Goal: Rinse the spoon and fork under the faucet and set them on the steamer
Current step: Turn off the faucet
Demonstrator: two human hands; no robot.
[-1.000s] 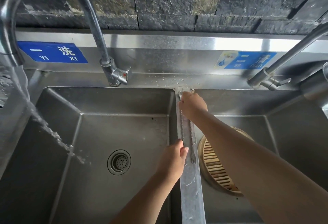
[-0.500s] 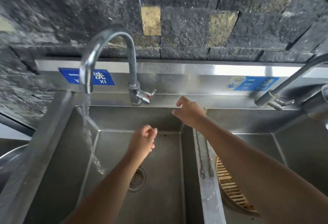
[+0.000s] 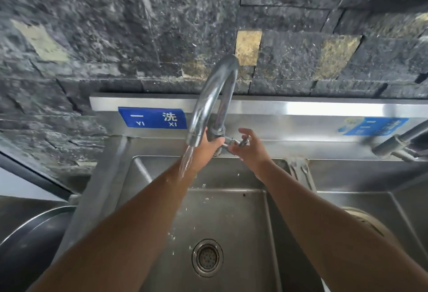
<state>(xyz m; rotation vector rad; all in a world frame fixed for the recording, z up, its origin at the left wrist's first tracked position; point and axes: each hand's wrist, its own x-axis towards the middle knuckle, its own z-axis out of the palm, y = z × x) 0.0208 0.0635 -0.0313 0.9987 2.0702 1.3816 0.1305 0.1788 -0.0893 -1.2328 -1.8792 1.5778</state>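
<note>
The curved chrome faucet [image 3: 215,97] runs water from its spout onto my left wrist. My left hand [image 3: 206,147] is wrapped around the faucet's base. My right hand [image 3: 249,150] has its fingers closed on the small faucet handle [image 3: 240,141]. The spoon and fork [image 3: 300,172] lie side by side on the steel divider between the two basins, to the right of my right forearm, with neither hand touching them. The bamboo steamer [image 3: 363,221] sits in the right basin, mostly hidden behind my right arm.
The left basin has a round drain [image 3: 207,258] and splashed droplets. A second faucet [image 3: 398,144] juts in at the right. A dark round metal vessel [image 3: 30,245] sits beside the sink at lower left. Blue signs hang on the steel backsplash.
Both hands left the divider and went to the faucet. The spout swung from the far left to the basin's middle, and the water now falls on my left wrist.
</note>
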